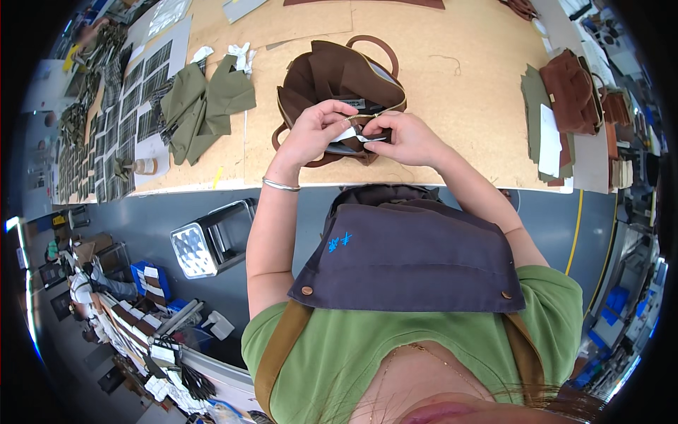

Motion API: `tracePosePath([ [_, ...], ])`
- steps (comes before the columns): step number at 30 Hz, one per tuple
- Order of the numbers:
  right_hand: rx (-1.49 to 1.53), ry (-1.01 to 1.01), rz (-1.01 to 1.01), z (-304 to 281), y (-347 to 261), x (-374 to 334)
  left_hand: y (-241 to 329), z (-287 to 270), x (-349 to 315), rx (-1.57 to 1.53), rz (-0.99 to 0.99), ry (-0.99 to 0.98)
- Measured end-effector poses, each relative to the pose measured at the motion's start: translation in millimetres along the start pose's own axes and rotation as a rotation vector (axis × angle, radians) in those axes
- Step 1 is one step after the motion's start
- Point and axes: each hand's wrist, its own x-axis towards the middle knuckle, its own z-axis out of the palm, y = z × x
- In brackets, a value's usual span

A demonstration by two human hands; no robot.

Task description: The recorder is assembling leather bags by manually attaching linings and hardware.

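Note:
A brown handbag (308, 79) with its top gaping lies on the table in front of me, one rounded handle (382, 48) raised on the far side. A gold-toned zipper runs along its opening, and a pale label (351, 104) shows inside. My left hand (314, 133) is closed at the bag's near edge, thumb and fingers pinching beside a small white piece (344, 136). Opposite it, my right hand (409, 140) is closed on the same edge, with a dark strip and a bit of white at its fingertips. The fingers partly hide what lies between them.
Olive fabric pieces (189, 116) and plaid cut pieces (134, 99) cover the table's left side, near a thread spool (145, 167). Reddish-brown bags (573, 92) stand at the right, beside olive pieces and a white sheet (549, 141). A metal stool (205, 244) stands on the floor.

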Motion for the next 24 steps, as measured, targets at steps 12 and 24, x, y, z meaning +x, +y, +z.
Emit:
tracePosePath([
  [12, -0.035, 0.014, 0.010, 6, 6, 3, -6, 3, 1, 0.003, 0.090, -0.014],
  [24, -0.561, -0.116, 0.086, -68, 4, 10, -11, -1, -6, 0.199, 0.093, 0.040],
])
